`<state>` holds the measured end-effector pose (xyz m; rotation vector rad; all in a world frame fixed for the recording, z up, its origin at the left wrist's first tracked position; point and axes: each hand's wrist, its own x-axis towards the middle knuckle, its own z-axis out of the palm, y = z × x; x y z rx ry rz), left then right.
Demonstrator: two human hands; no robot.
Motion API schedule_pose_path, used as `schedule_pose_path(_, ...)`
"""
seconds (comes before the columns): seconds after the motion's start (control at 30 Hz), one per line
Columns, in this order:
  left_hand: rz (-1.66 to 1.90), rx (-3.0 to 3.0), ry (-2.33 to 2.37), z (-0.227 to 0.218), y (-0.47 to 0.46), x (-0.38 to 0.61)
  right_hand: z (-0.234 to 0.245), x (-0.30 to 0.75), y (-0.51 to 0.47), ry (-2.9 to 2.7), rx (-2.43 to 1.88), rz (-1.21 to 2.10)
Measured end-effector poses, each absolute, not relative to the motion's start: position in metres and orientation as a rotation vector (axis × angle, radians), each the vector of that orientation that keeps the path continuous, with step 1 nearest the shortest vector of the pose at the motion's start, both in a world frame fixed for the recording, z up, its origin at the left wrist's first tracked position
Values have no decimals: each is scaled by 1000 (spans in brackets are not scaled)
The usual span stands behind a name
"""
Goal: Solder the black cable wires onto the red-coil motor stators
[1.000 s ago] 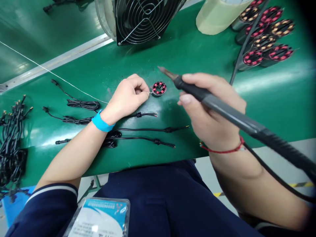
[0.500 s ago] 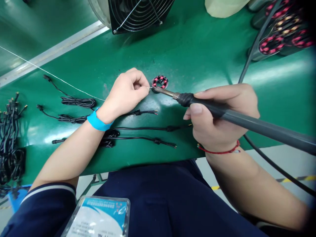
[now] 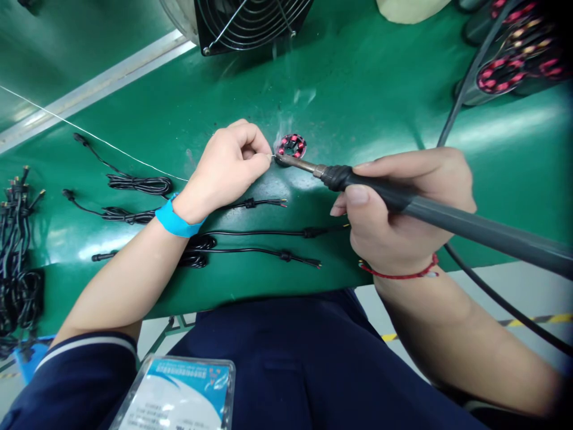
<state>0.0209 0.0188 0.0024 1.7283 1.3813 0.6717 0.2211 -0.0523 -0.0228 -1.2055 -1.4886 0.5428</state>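
A small ring-shaped coil stator with red windings (image 3: 291, 145) lies on the green bench (image 3: 358, 101). My left hand (image 3: 230, 164), with a blue wrist strap, is closed in a pinch on a thin solder wire (image 3: 89, 136) whose end meets the stator's near-left edge. My right hand (image 3: 403, 212) is wrapped round the grey handle of a soldering iron (image 3: 430, 212); the iron's metal tip touches the same spot on the stator. Thin smoke rises above the joint.
Several black cables with plugs (image 3: 250, 239) lie on the bench under and beside my left wrist; a bundle of others (image 3: 15, 251) sits at the far left. A wire-guarded fan (image 3: 250, 21) stands behind. More wound stators (image 3: 514, 65) are stacked at the upper right.
The soldering iron came down from a raised position until its tip met the stator beside the solder wire. Smoke has appeared. My left hand has stayed in place.
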Motion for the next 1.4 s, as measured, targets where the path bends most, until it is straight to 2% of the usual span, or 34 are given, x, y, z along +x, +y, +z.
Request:
schedule_pose_path(0.73, 664, 1779, 1392, 1, 20, 20, -26, 222, -49, -1587, -1218, 438)
schedule_pose_path(1.2, 639, 1693, 1411, 9, 19, 21, 17, 220, -3, -2015, -1155, 735)
schedule_pose_path(1.4, 646, 1768, 1376, 7, 20, 19, -8, 203, 15, -2056, -1098, 667)
